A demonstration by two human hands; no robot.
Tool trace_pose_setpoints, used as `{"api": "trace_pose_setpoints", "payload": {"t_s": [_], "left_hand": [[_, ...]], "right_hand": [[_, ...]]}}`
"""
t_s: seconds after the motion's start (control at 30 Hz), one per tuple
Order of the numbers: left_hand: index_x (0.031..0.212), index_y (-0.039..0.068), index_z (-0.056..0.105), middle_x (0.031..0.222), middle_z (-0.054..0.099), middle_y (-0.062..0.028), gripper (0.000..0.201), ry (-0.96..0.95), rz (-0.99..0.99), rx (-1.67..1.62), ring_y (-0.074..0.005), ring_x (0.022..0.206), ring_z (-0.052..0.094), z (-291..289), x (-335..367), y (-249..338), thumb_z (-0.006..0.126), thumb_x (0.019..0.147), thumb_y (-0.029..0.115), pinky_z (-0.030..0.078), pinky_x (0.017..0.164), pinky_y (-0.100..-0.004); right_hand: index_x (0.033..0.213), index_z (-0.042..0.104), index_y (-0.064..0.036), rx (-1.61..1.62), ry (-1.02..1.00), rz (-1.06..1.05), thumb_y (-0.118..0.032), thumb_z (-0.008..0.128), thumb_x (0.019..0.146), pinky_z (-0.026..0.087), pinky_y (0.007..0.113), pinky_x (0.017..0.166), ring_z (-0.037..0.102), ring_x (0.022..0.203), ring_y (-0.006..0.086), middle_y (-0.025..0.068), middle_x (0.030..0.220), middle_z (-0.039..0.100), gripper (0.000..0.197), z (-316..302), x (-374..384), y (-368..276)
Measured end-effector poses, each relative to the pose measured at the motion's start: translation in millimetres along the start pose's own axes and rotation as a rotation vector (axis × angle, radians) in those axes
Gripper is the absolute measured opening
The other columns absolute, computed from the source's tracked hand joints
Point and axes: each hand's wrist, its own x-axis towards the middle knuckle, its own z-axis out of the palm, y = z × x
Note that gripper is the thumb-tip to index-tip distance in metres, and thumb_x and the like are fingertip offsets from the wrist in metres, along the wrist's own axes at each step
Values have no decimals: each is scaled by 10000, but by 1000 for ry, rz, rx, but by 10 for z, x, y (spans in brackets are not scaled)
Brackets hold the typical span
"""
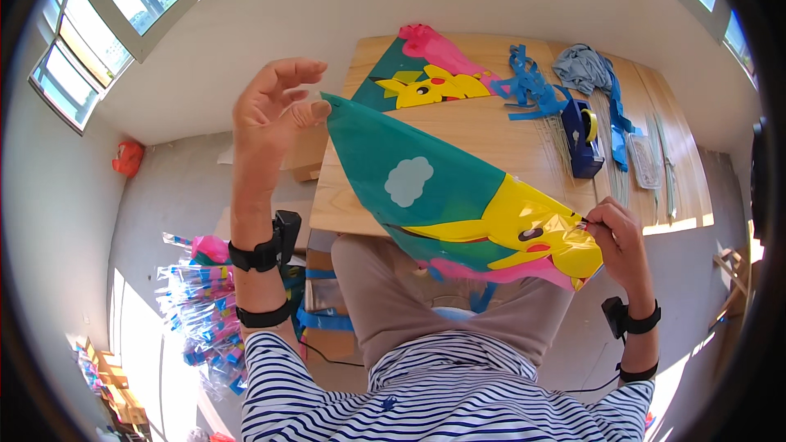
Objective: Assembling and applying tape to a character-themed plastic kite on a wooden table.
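A triangular green kite (450, 172) with a yellow cartoon figure, a white cloud and a pink lower edge is stretched out above my lap and the table's near edge. My right hand (620, 237) pinches its right side, beside the yellow figure's head. Up by the kite's pointed left corner is my left hand (274, 102), fingers apart and curved, the thumb against or just beside the tip. A second kite (446, 88), with the same figure and a pink part, lies at the table's far left.
On the wooden table (491, 139) are blue ribbon strips (528, 86), a grey-blue cloth (583, 68), a blue tape dispenser (583, 139), thin rods (670, 168) and a clear plastic box (644, 160). Several wrapped colourful bundles (201, 303) stand on the floor at left.
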Motion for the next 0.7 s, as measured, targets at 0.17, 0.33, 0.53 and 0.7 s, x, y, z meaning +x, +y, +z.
{"api": "trace_pose_setpoints", "payload": {"t_s": [0.17, 0.33, 0.53, 0.7], "left_hand": [[1040, 25, 739, 1131, 733, -93, 194, -272, 250, 427, -230, 1071, 657, 206, -82, 440, 740, 848, -6, 512, 883, -333], [974, -8, 713, 949, 673, -115, 160, -404, 342, 663, -302, 889, 617, 344, -207, 392, 705, 827, -70, 485, 754, -354], [929, -10, 662, 842, 585, -113, 110, -503, 204, 552, -286, 810, 578, 339, -254, 356, 659, 855, -91, 465, 697, -338], [928, -20, 651, 827, 585, -124, 100, -506, 211, 522, -276, 781, 576, 238, -310, 388, 642, 866, -97, 466, 693, -343]], "right_hand": [[884, 596, 39, -23, -16, -53, 74, 614, 839, 461, 388, 650, 595, 737, 345, 166, 822, 594, 59, 38, 99, -42], [894, 604, 27, -34, -24, -120, 70, 606, 860, 454, 385, 648, 600, 750, 334, 162, 834, 597, 55, 34, 165, -51], [919, 617, 24, -29, -66, -140, 51, 612, 876, 449, 377, 631, 600, 736, 316, 157, 839, 595, 51, -31, 211, -73], [918, 623, 31, -14, -184, -27, 41, 642, 871, 455, 360, 633, 600, 732, 285, 138, 835, 586, 52, -144, 155, 27]]}}
